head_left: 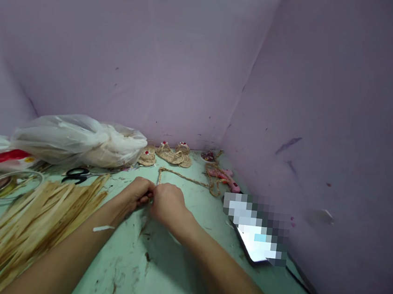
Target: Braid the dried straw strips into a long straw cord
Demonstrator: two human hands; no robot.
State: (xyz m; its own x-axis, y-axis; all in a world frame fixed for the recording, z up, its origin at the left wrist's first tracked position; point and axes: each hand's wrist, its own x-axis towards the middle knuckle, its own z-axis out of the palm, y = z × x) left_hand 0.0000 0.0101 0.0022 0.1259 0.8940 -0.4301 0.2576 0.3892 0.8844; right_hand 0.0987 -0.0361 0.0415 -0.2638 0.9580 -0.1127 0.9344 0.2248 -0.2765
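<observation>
My left hand (140,191) and my right hand (169,201) meet over the green table (127,270), their curled fingers touching. Between them they pinch the near end of a thin braided cord (182,177). The cord rises from my fingers, bends, then runs right across the table to a loose tangle. Dry pale fibre strips (45,215) lie under and left of my left forearm. A white scrap rests on that forearm. My fingertips and the exact grip are partly hidden.
Small woven slippers (169,154) stand by the back wall, with a dish of beads (208,156) to their right. A pink glue gun (230,181) and a phone (255,237) lie at the right. Black scissors (77,175), a tape roll (13,186) and a plastic bag (81,142) are left.
</observation>
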